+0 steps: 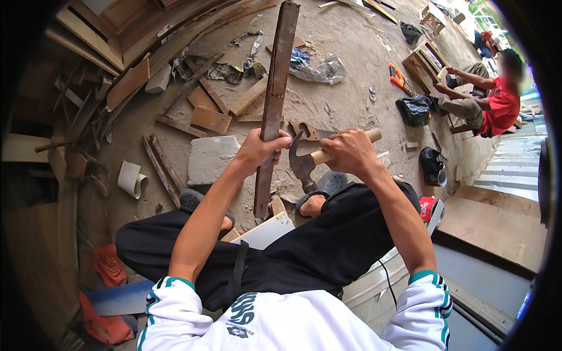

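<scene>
I see one long brown plank (276, 99) in the person's left hand (261, 153). It is held over the dirt ground (345, 111), between the two feet. Its long side runs away from the person, and the far end leans a bit to the right. The near end points back at the lap; I can't tell if it rests on anything. The wood is thin, dark and scuffed. The left fingers curl around it, and the thumb presses across it.

The right hand (351, 153) holds one hammer (303, 167), with its fingers wrapped tight around the round wooden handle. The handle points off to the right. The metal head is just beside the plank, with the bent claw pointing away and the blunt face toward the right shoe (332, 184). There are two shoes, both gray and rubbery.

By the left foot sits one rough white block (213, 159), with two thin sticks (161, 169) beside it. One flat white board (266, 234) lies between the legs. Wood scraps (211, 120) are piled toward the ground's left edge. Shiny, crinkly plastic (322, 70) lies farther off. Near the ground's right edge, one person in a red shirt (506, 102) sits.
</scene>
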Demonstrator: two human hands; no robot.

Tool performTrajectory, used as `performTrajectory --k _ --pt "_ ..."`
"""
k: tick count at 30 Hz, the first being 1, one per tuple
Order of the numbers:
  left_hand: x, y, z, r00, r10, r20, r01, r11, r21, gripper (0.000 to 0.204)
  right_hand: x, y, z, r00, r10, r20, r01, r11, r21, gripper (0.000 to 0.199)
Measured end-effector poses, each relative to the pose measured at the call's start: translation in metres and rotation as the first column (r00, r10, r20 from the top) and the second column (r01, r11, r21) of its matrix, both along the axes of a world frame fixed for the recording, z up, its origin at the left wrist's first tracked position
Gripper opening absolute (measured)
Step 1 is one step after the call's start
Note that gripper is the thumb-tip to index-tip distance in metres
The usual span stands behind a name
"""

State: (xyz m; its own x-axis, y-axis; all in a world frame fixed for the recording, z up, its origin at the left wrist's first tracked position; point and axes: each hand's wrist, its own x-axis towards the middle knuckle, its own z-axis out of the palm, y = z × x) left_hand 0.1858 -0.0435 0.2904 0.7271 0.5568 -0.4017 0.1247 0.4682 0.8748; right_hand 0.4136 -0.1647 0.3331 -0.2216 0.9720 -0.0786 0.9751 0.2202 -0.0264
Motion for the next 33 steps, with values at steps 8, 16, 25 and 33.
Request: performTrajectory --k 8,16,25,33 --pt "0.065 0.020 -0.058 0.979 0.146 -0.145 -0.143 0.989 0.029 0.022 -0.005 -0.008 -0.032 0.996 0.035 0.084 0.008 0.884 -0.467 0.010" --pt "0.195 0.041 -0.132 0.974 0.039 -0.224 -0.059 0.995 -0.085 0.039 0.020 -0.018 -0.038 0.979 -0.197 0.048 0.194 0.838 -0.510 0.013" --pt "0.126 0.057 -0.089 0.986 -0.147 0.076 0.157 0.976 -0.153 0.099 0.060 -0.008 0.016 0.859 -0.511 0.030 0.487 0.797 -0.357 0.015" --pt "0.058 0.034 -0.016 0.957 -0.119 0.266 0.156 0.980 -0.121 0.084 0.068 0.018 0.043 0.421 -0.753 -0.506 0.740 0.608 -0.288 0.030"
